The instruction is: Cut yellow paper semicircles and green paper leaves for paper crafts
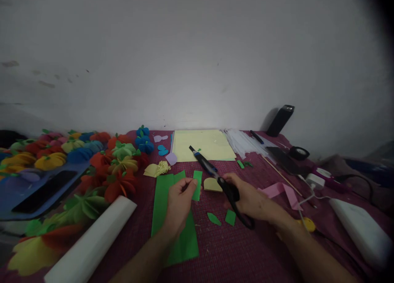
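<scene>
My left hand (181, 201) pinches a small green strip (197, 186) of felt-like or paper material between thumb and fingertips. Under that hand lies a larger green sheet (160, 201). My right hand (246, 195) grips black-handled scissors (229, 189), whose blades point up and left, away from me; they look apart from the strip. Just below the blades rests a stack of pale yellow rounded pieces (212, 185). A green leaf-shaped piece (214, 218) and a green square piece (230, 217) lie on the purple cloth nearer to me.
Many colourful petalled shapes (121, 186) crowd the left side, beside a dark phone (46, 190) and a white roll (92, 242). Pale yellow sheets (203, 141) lie at the back. On the right are white sticks (243, 142), a black flask (280, 121), pink ribbon (277, 189) and cables.
</scene>
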Demonstrator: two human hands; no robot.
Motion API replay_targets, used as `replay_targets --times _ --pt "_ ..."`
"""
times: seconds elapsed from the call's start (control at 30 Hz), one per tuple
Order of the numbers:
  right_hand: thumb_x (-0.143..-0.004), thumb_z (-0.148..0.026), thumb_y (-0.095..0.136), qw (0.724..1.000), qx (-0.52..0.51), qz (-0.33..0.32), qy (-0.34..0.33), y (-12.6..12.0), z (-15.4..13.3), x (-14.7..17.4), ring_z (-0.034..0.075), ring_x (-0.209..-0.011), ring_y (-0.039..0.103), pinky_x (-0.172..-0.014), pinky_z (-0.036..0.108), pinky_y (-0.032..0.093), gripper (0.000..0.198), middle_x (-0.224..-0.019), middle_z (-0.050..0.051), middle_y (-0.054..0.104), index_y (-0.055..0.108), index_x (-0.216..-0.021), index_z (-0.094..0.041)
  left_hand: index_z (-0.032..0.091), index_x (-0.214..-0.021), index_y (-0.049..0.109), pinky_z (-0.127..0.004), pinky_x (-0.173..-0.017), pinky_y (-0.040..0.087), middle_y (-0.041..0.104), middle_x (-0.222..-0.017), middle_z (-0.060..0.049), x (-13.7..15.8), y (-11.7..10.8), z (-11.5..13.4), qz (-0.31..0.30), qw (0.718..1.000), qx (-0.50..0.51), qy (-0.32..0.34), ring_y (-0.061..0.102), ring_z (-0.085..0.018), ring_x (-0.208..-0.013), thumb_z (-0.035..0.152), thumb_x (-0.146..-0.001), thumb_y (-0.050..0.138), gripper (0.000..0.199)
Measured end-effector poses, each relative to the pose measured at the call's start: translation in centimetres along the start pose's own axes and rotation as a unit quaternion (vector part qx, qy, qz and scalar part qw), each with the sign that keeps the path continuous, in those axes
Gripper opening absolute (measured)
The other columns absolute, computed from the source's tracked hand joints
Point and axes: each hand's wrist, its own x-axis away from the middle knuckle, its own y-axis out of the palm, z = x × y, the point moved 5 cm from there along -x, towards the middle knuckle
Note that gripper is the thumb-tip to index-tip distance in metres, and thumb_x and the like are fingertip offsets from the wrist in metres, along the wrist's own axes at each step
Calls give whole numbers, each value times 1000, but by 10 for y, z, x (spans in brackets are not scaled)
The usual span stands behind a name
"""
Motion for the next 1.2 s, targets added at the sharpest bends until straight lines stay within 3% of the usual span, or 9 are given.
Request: replay_targets --times 0.2,0.47,0.63,0.8,0.9,0.97,1.03,1.1,1.2 --pt "-67 -7 49 983 142 -120 6 2 0 22 19 -82 58 -63 25 35 41 -93 2 61 47 -104 -25 15 -71 64 -20 -53 35 55 -60 2 2 4 -3 -14 1000 6 -14 46 -10 -56 39 -73 61 24" --pt "-59 -2 45 968 176 -176 -23 20 -2 30 17 -81 56 -62 24 35 40 -90 2 58 47 -94 -22 15 -73 66 -22 -55 40 62 -62 -1 4 12 -15 -58 995 44 -70 54 -13 -58 41 -73 61 26" --pt "-56 -8 55 956 206 -199 -62 18 -6 31 21 -85 53 -69 29 38 42 -94 3 58 53 -96 -22 13 -71 67 -21 -52 40 64 -60 -3 9 20 -21 -84 990 48 -100 54 -12 -53 40 -72 62 27" --pt "-55 -26 71 955 168 -235 -66 8 -2 31 27 -99 52 -81 36 39 69 -110 6 57 49 -120 -26 12 -71 67 -22 -53 42 64 -61 -6 12 24 -24 -95 989 31 -113 56 -14 -56 39 -71 63 27" --pt "-65 -31 68 971 108 -205 -59 2 -1 24 25 -97 55 -82 36 41 54 -109 4 61 55 -117 -27 12 -70 66 -22 -54 41 64 -62 -5 14 25 -23 -105 990 -6 -89 55 -14 -58 39 -72 62 27" --pt "-77 -34 58 989 33 -137 -43 -2 -1 15 22 -94 58 -82 34 43 34 -105 4 64 61 -109 -25 13 -70 66 -22 -54 39 63 -64 -4 16 27 -21 -117 990 -31 -68 54 -14 -58 39 -73 60 27" --pt "-83 -39 50 995 -65 -64 -25 -3 -2 7 21 -91 60 -81 33 44 30 -101 4 66 63 -104 -22 14 -71 66 -22 -54 38 62 -64 -3 18 29 -20 -129 989 -47 -52 53 -13 -58 39 -74 59 26" --pt "-83 -43 51 989 -146 -27 -14 0 -2 2 20 -91 60 -81 33 45 32 -98 4 67 64 -102 -21 14 -71 66 -22 -53 36 59 -61 -1 19 30 -20 -135 988 -65 -38 49 -12 -56 39 -75 57 26" --pt "-78 -43 56 978 -207 -27 -7 10 -3 -1 20 -89 60 -81 34 46 28 -92 2 68 67 -93 -21 15 -70 66 -21 -50 31 53 -56 2 20 31 -18 -142 985 -99 -8 42 -10 -52 36 -76 56 24"
